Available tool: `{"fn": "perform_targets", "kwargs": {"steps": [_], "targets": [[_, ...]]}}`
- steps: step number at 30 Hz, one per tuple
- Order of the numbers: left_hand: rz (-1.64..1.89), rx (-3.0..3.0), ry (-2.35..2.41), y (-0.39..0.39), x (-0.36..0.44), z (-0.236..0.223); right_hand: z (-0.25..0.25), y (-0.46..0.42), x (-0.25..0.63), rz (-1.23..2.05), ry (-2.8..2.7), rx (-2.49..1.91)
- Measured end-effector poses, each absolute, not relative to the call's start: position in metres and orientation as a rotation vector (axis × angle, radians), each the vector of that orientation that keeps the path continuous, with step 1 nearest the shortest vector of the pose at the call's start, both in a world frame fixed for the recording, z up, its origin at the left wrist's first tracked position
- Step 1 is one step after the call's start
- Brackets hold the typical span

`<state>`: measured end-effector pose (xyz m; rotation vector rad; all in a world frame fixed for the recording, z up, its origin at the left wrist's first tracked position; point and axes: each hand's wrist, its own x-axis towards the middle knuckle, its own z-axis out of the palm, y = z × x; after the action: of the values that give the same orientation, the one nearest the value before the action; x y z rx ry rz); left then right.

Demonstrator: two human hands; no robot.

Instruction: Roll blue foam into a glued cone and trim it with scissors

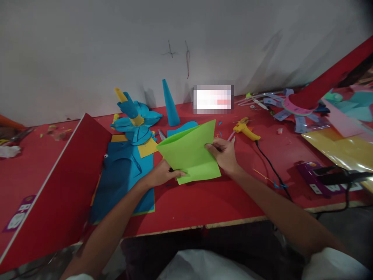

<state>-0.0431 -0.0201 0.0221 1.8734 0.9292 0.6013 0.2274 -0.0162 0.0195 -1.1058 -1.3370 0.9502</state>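
A lime-green sheet of craft paper [194,153], bent over on itself along its left side, is held up above the red table. My left hand [163,174] grips its lower left part, thumb on the near face and fingers behind it. At the right edge, my right hand [224,153] pinches the paper, with some fingertips hidden behind. Just beyond the sheet stands a blue paper cone [170,105]. Left of it sits a blue paper flower [136,120] with a yellow centre. Blue sheets [125,186] lie beside my left forearm.
A yellow glue gun [247,129] lies to the right, its black cord running toward the table edge. A purple power strip [313,179] with plugs is near the right front. A red panel [61,186] stands at left. Gold sheet [340,149] and paper pieces lie far right.
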Motion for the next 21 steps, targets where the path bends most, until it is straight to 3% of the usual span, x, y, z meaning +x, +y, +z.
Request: {"fn": "perform_targets", "kwargs": {"steps": [7, 14, 21], "targets": [[0.457, 2.012, 0.785, -0.020, -0.046, 0.032, 0.021, -0.009, 0.235, 0.926, -1.232, -1.109], [0.554, 1.918, 0.984, -0.025, -0.044, 0.023, 0.021, -0.018, 0.222, 1.000, -1.281, -1.075], [0.483, 1.982, 0.890, -0.018, -0.041, 0.025, 0.020, -0.016, 0.225, 0.870, -1.212, -1.095]]}}
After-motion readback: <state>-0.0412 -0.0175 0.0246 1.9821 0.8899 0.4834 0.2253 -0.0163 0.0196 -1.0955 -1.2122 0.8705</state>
